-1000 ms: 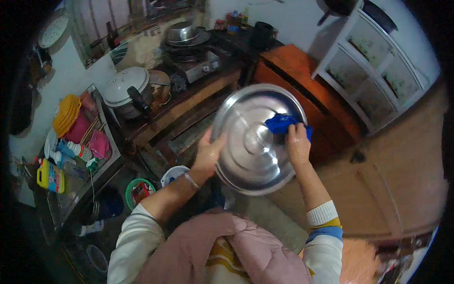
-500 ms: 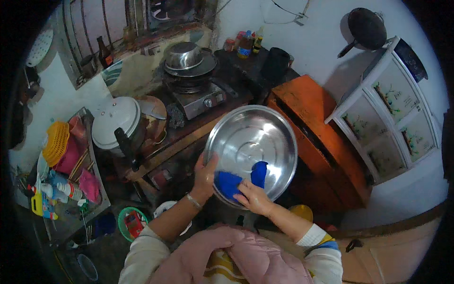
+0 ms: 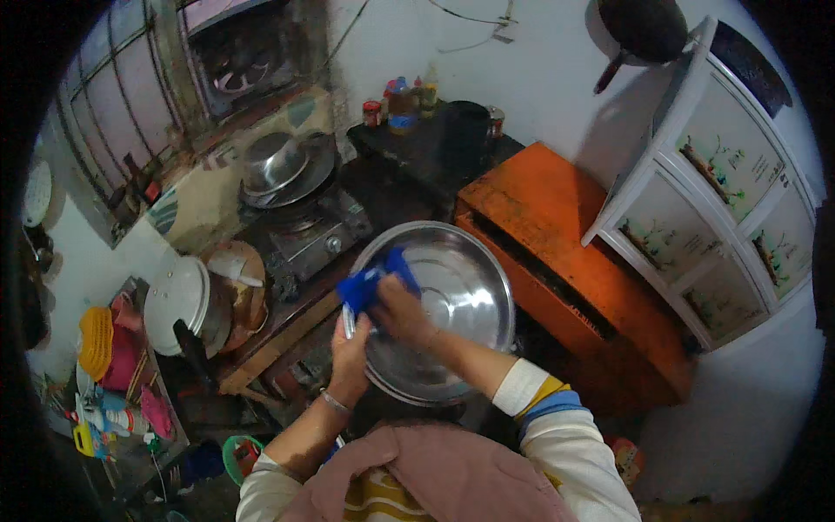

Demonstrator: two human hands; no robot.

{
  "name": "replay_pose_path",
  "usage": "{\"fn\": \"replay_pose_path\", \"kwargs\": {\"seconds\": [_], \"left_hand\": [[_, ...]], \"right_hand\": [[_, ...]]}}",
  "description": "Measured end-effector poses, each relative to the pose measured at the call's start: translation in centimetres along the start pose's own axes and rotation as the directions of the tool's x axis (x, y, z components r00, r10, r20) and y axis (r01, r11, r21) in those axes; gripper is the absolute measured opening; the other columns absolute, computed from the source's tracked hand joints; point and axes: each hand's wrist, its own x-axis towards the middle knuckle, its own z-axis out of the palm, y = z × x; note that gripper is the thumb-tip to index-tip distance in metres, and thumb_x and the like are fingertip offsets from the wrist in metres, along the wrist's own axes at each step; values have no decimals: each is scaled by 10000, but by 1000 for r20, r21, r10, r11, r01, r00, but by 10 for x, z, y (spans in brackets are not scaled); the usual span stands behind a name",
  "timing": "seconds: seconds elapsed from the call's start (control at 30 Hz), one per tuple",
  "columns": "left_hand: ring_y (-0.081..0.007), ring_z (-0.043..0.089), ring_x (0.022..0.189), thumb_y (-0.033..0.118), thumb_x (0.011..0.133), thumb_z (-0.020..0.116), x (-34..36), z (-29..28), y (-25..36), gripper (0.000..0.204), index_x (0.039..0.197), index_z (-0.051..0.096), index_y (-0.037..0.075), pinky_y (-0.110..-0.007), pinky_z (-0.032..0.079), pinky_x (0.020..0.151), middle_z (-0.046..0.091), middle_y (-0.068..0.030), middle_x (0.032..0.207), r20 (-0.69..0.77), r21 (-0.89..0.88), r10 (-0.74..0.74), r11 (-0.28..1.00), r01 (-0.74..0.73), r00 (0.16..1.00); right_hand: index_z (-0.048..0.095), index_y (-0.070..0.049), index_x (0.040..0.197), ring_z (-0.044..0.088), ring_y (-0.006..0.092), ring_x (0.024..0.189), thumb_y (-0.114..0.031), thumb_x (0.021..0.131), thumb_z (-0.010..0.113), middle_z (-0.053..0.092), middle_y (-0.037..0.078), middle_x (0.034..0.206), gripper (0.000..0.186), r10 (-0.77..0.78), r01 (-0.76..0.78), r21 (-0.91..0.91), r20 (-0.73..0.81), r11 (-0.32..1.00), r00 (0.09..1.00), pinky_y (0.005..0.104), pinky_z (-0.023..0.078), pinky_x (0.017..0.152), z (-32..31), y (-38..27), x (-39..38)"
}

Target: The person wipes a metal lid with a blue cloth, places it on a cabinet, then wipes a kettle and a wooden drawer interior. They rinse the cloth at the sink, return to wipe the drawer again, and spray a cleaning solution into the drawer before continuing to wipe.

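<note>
basin [image 3: 463, 291], one — left hand [image 3: 348, 355] gripping it, right hand [image 3: 402, 313] clutching one blue cloth [image 3: 358, 290]

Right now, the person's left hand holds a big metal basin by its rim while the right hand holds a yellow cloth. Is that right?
Not quite: the cloth is blue, not yellow, as the head view shows. The left hand does hold the metal basin by its rim, and the right hand the cloth.

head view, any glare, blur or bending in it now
Head view: bright glare on the metal basin; head view: right hand and blue cloth look slightly blurred; head view: fisheye bends the white cabinet, shadow lies beside the hanging pan, corners go black.
</note>
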Motion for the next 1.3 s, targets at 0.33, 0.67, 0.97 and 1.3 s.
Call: {"fn": "replay_pose_path", "kwargs": {"seconds": [0.33,0.67,0.97,1.3], "left_hand": [[-165,544,986,245,923,553,85,89,46,356,1206,487,41,-319,462,842,569,-66,1108,-167,61,175,984,-167,970],[-193,528,1051,219,913,554,208,138,60,425,1284,435,51,-336,444,894,544,-87,1176,-102,-14,154,988,-156,983],[-260,459,1177,279,889,580,310,206,58,542,1357,351,130,-425,399,975,458,-94,1305,258,-196,-95,969,148,962],[-261,436,1195,254,900,551,332,316,50,549,1368,323,79,-413,361,1005,440,-113,1309,527,-479,43,840,255,849]], "right_hand": [[550,-73,938,588,285,890,-197,838,561,531,111,974,160,157,198,-525,555,828,817,401,519,663,-177,103,6],[507,-41,1041,547,404,855,-167,869,566,494,191,1006,222,358,-475,-692,-322,543,877,469,454,716,-329,285,63],[507,-31,1212,557,214,1000,-250,897,542,592,89,1112,386,891,-812,409,-6,416,454,354,481,826,-324,288,100],[320,-96,1327,602,194,722,-235,939,460,555,130,1055,436,701,-278,766,-295,580,649,266,471,529,-304,116,133]]}}
